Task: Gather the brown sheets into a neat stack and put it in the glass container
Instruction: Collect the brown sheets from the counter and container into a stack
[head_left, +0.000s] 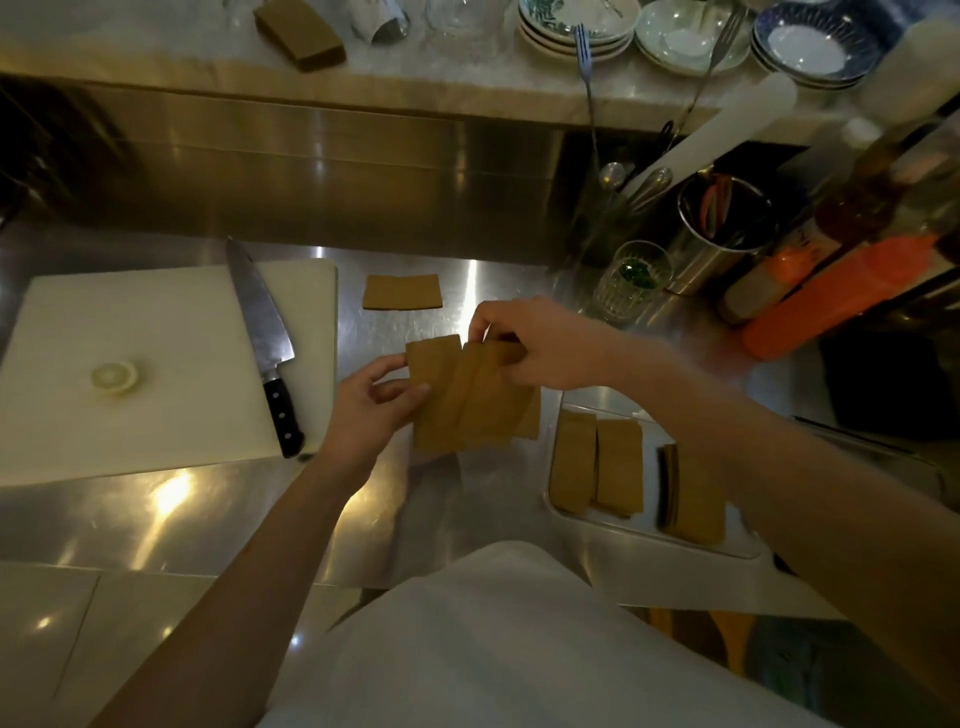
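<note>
Several brown sheets are fanned out just above the steel counter, held between both hands. My left hand grips their left edge with thumb on top. My right hand pinches their upper right corner. One more brown sheet lies flat on the counter behind them. To the right stands a shallow glass container with several brown sheets stacked inside it. Another brown stack sits on the raised shelf at the back.
A white cutting board with a chef's knife and an onion end lies at left. A glass, a steel utensil pot and orange bottles crowd the right. Plates and bowls line the shelf.
</note>
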